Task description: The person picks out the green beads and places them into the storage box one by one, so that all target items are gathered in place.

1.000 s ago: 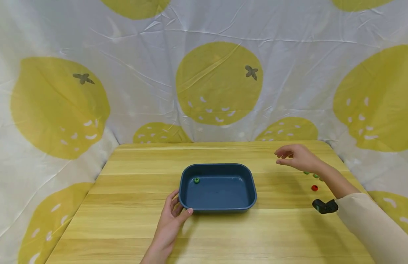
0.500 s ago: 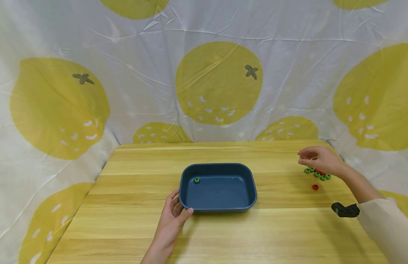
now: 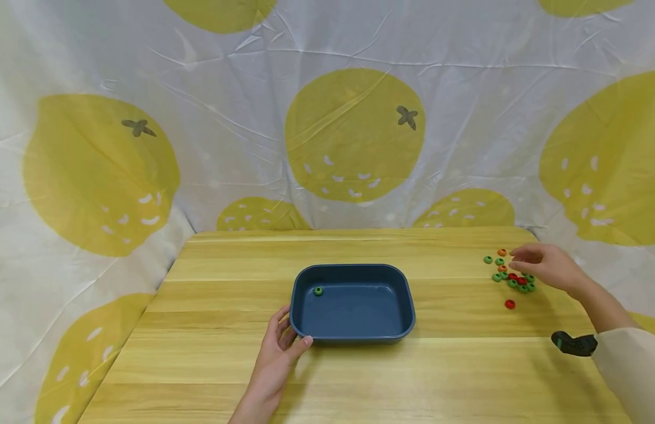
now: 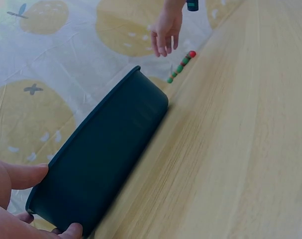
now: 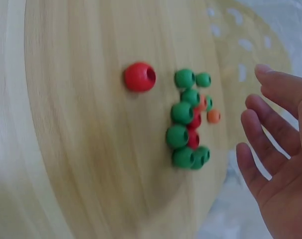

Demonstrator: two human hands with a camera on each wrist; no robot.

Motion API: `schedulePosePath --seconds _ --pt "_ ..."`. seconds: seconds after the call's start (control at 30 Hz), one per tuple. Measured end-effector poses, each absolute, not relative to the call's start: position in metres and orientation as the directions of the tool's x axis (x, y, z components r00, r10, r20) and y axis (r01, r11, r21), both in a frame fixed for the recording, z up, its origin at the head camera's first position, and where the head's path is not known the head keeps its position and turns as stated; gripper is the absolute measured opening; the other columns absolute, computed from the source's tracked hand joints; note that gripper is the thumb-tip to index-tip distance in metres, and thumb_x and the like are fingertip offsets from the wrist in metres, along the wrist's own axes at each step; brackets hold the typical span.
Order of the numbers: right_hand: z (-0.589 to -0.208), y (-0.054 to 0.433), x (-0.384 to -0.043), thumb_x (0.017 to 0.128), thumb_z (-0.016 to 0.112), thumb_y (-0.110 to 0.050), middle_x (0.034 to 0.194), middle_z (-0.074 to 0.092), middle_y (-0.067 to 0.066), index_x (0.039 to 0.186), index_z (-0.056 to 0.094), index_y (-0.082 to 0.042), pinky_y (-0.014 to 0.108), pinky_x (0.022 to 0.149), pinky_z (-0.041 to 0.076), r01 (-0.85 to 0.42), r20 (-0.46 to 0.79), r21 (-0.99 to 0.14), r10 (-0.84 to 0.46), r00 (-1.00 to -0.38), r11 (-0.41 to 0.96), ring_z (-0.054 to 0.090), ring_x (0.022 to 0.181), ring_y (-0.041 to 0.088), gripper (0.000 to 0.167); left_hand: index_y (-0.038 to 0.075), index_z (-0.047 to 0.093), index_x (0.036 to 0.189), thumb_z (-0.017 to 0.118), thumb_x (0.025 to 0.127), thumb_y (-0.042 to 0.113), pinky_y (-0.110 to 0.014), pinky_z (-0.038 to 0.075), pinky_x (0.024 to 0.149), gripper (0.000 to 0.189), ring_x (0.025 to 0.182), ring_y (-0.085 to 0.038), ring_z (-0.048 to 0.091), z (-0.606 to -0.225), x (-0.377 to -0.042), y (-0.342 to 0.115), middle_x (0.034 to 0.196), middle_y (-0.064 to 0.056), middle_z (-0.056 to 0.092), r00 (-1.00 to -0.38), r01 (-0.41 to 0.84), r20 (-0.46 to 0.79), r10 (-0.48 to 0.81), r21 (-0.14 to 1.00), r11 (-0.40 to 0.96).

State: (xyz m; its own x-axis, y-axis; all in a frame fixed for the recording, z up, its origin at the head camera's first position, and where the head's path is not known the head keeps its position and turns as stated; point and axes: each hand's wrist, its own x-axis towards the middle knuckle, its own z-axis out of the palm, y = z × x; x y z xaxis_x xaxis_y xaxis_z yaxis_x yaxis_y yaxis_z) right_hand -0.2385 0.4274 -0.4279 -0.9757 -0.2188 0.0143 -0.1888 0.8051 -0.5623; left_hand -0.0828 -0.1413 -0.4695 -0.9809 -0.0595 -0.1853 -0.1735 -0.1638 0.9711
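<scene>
A dark blue rectangular plastic tray (image 3: 354, 339) stands mid-table with a lone green bead (image 3: 318, 291) inside, near its back left corner. My left hand (image 3: 274, 356) grips the tray's left front corner, thumb at the rim. Over the bead cluster at the right hovers my right hand (image 3: 550, 268), its fingers loosely bent and nothing between them. Several green beads (image 5: 182, 113) lie bunched there with red beads (image 5: 193, 139) and orange beads (image 5: 213, 116). One red bead (image 5: 139, 77) sits apart, closer to the front. In the head view the right hand overlaps part of the cluster.
The wooden table (image 3: 391, 383) reaches back to a hanging cloth (image 3: 465, 147) printed with yellow fruit. A black device (image 3: 574, 344) is strapped to the right wrist, beside a pale sleeve (image 3: 632, 371).
My right hand has moved rightward from near the tray to over the bead cluster, leaving more beads visible. The left hand keeps its grip on the tray.
</scene>
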Motion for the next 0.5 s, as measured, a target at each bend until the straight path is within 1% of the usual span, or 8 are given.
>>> schedulePosePath --seconds 0.1,0.17,0.23,0.3,0.33,0.4,0.43,0.5 --pt "-0.433 0.441 -0.235 0.105 0.064 -0.029 0.123 0.064 0.03 0.135 0.058 0.012 0.06 0.084 0.053 -0.156 0.002 -0.568 -0.188 -0.982 0.808 0.06 0.111 0.051 0.051 0.01 0.03 0.159 0.075 0.091 -0.002 -0.04 0.046 0.103 0.082 0.143 -0.042 0.038 -0.47 -0.082 -0.14 0.154 -0.023 0.038 -0.983 -0.163 -0.173 -0.053 0.974 -0.16" --pt "-0.438 0.45 -0.231 0.105 0.063 -0.03 0.124 0.063 0.032 0.135 0.058 0.012 0.062 0.085 0.052 -0.13 -0.005 -0.568 -0.161 -0.987 0.813 0.058 0.113 0.054 0.051 0.01 0.03 0.159 0.075 0.091 -0.001 -0.039 0.047 0.103 0.082 0.143 -0.041 0.038 -0.47 -0.082 -0.14 0.155 -0.023 0.037 -0.984 -0.161 -0.171 -0.05 0.974 -0.16" --pt "-0.444 0.458 -0.227 0.106 0.063 -0.029 0.127 0.06 0.036 0.135 0.057 0.014 0.059 0.084 0.053 -0.105 -0.019 -0.581 -0.142 -0.99 0.807 0.056 0.114 0.056 0.052 0.01 0.029 0.16 0.075 0.092 -0.001 -0.04 0.047 0.103 0.083 0.143 -0.041 0.038 -0.47 -0.082 -0.14 0.155 -0.022 0.037 -0.985 -0.158 -0.168 -0.048 0.975 -0.158" --pt "-0.451 0.465 -0.224 0.106 0.062 -0.03 0.131 0.056 0.038 0.135 0.056 0.014 0.049 0.081 0.055 -0.075 -0.037 -0.589 -0.12 -0.992 0.805 0.053 0.116 0.057 0.054 0.011 0.029 0.159 0.075 0.092 -0.001 -0.04 0.046 0.103 0.083 0.143 -0.041 0.038 -0.47 -0.082 -0.141 0.155 -0.022 0.037 -0.984 -0.161 -0.171 -0.051 0.974 -0.161" --pt "-0.454 0.469 -0.221 0.106 0.062 -0.031 0.132 0.055 0.039 0.135 0.056 0.015 0.048 0.081 0.054 -0.061 -0.045 -0.593 -0.109 -0.993 0.803 0.053 0.117 0.057 0.055 0.011 0.03 0.159 0.075 0.091 -0.001 -0.04 0.046 0.104 0.083 0.143 -0.04 0.038 -0.471 -0.082 -0.141 0.155 -0.021 0.038 -0.983 -0.165 -0.176 -0.054 0.973 -0.161" --pt "-0.463 0.476 -0.217 0.106 0.063 -0.032 0.132 0.056 0.038 0.134 0.057 0.014 0.039 0.079 0.052 -0.043 -0.052 -0.594 -0.092 -0.994 0.803 0.056 0.115 0.052 0.055 0.011 0.03 0.159 0.075 0.091 -0.001 -0.041 0.046 0.104 0.083 0.143 -0.04 0.038 -0.471 -0.082 -0.142 0.154 -0.021 0.038 -0.983 -0.167 -0.177 -0.056 0.973 -0.16" --pt "-0.467 0.479 -0.215 0.105 0.063 -0.033 0.131 0.057 0.038 0.133 0.058 0.014 0.041 0.081 0.052 -0.036 -0.056 -0.598 -0.087 -0.995 0.801 0.056 0.114 0.051 0.055 0.011 0.03 0.159 0.075 0.091 -0.001 -0.041 0.046 0.104 0.083 0.143 -0.04 0.038 -0.471 -0.082 -0.142 0.154 -0.021 0.038 -0.982 -0.167 -0.178 -0.056 0.973 -0.162" --pt "-0.474 0.483 -0.21 0.104 0.065 -0.034 0.128 0.062 0.034 0.131 0.061 0.012 0.035 0.079 0.049 -0.027 -0.047 -0.586 -0.067 -0.997 0.81 0.062 0.109 0.035 0.054 0.011 0.03 0.159 0.076 0.091 -0.001 -0.04 0.046 0.104 0.082 0.144 -0.04 0.038 -0.471 -0.083 -0.142 0.154 -0.021 0.038 -0.982 -0.171 -0.182 -0.055 0.972 -0.164"
